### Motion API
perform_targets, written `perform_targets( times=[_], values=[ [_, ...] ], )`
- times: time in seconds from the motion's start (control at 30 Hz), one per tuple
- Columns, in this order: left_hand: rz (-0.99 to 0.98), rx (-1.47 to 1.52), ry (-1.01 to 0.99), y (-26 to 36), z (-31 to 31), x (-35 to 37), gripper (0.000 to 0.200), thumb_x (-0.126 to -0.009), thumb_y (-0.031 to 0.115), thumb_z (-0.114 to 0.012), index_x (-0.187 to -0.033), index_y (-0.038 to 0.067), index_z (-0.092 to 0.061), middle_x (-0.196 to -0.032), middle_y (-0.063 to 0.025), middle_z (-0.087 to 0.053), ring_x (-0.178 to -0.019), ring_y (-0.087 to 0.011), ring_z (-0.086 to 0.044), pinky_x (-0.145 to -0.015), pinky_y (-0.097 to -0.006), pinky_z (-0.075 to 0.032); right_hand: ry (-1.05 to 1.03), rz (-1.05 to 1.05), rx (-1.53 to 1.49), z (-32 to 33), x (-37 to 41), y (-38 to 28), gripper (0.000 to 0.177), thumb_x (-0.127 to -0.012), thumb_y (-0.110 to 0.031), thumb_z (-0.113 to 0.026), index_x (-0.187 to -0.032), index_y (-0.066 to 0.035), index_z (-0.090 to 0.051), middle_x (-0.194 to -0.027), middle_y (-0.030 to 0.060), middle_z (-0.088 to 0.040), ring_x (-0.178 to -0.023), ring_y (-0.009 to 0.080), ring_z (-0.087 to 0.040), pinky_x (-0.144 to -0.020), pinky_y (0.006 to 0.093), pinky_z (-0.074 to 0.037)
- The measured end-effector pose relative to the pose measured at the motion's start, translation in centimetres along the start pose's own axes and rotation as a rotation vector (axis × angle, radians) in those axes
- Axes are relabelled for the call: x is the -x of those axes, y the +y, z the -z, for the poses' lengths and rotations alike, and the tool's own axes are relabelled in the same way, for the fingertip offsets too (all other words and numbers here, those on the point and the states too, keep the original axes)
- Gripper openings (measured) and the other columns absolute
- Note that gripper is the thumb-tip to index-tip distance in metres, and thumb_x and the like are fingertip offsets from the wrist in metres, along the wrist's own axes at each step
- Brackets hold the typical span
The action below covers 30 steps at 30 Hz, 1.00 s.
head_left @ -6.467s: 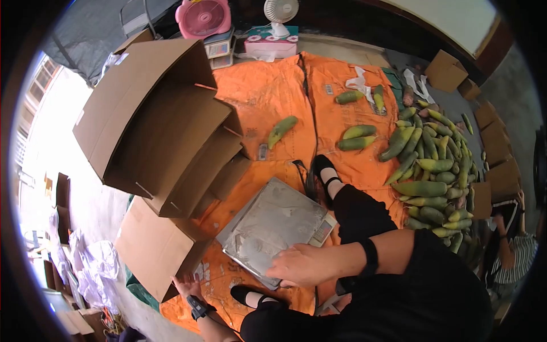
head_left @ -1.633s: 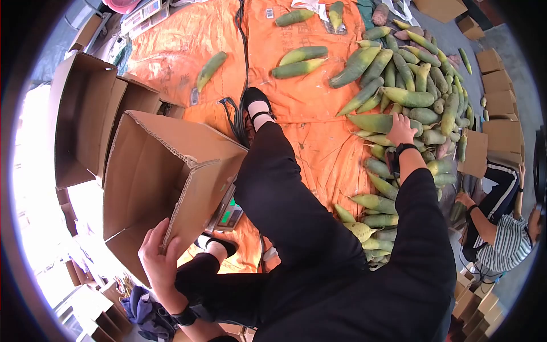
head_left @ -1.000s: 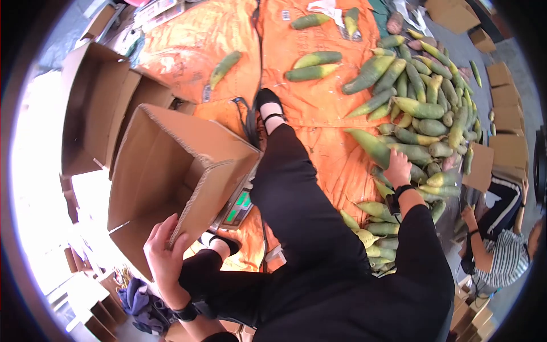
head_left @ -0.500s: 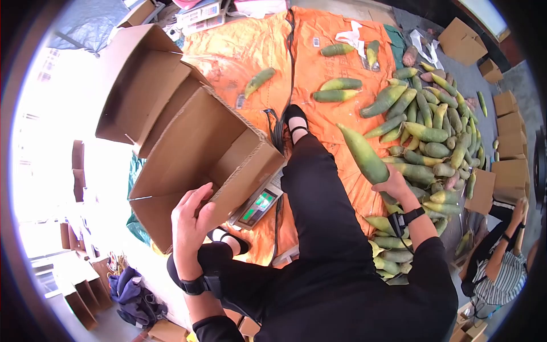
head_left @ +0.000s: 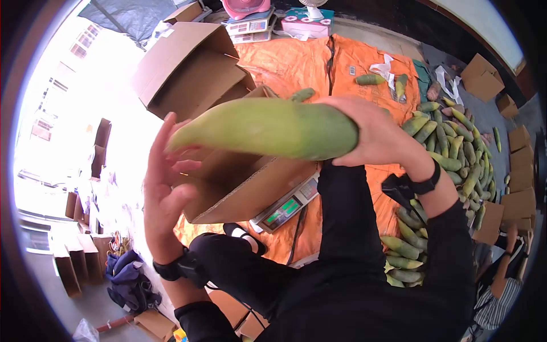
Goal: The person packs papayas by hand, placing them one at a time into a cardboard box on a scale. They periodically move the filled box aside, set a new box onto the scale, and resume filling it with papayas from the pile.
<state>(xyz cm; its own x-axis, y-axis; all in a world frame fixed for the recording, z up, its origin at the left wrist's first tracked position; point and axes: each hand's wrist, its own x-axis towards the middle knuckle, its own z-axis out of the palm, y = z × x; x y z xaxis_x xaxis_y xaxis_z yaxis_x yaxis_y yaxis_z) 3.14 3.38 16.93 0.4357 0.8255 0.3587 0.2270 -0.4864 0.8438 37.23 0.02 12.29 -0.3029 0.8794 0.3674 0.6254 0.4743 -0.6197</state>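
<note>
A large green radish is held up level in front of me, over the open cardboard box. My right hand is closed around its thick, darker end. The pale tapered end points left, toward my left hand, which is open with fingers spread. Its fingertips are right at the radish's tip and partly hidden behind it. Under the box, a digital scale shows a lit green display. The radish covers much of the box's opening.
To the right lies a big pile of green radishes. An orange tarp covers the ground, with a few loose radishes and a white bag on it. Cardboard boxes line the right side, where another person sits.
My right hand has brought the radish leftward from beside the pile to over the box. My left hand has left the box edge and risen to the radish's tip. The view has shifted too.
</note>
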Motion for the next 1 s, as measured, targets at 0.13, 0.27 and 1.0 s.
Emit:
perform_targets(
  times=[0.13, 0.27, 1.0],
  values=[
    [0.075, -0.035, 0.029, 2.4, 4.2, 1.9, 0.105, -0.067, 0.067, -0.069, -0.138, -0.004, -0.037, -0.128, -0.0202, -0.053, -0.11, -0.0262, -0.058, -0.089, -0.0333, -0.047, -0.086, 0.281, -0.071, -3.5, -5.5, -2.8, 0.069, -0.056, -0.018, -0.077, -0.119, -0.007, -0.052, -0.108, 0.0126, -0.06, -0.104, 0.0329, -0.056, -0.09, 0.0408, -0.045],
    [0.065, -0.24, -0.005, 4.0, 7.0, 3.7, 0.096, -0.072, 0.076, -0.056, -0.123, -0.006, -0.052, -0.117, -0.0229, -0.059, -0.107, -0.0285, -0.059, -0.096, -0.0391, -0.043, -0.161, 0.388, -0.193, -7.2, -8.1, -4.7, 0.072, -0.056, -0.017, -0.078, -0.122, -0.01, -0.05, -0.107, 0.0095, -0.06, -0.103, 0.0299, -0.056, -0.089, 0.0393, -0.045],
    [0.84, -0.18, -0.02, -12.6, -0.1, -0.2, 0.056, -0.091, 0.045, -0.053, -0.118, -0.004, -0.056, -0.093, -0.0153, -0.065, -0.054, -0.0195, -0.064, -0.047, -0.0244, -0.053, 0.363, -0.575, -0.437, -7.4, 8.4, 11.7, 0.021, -0.086, -0.008, -0.062, -0.105, 0.0, -0.062, -0.089, 0.0054, -0.067, -0.08, 0.0106, -0.061, -0.072, 0.0261, -0.05]
  ],
)
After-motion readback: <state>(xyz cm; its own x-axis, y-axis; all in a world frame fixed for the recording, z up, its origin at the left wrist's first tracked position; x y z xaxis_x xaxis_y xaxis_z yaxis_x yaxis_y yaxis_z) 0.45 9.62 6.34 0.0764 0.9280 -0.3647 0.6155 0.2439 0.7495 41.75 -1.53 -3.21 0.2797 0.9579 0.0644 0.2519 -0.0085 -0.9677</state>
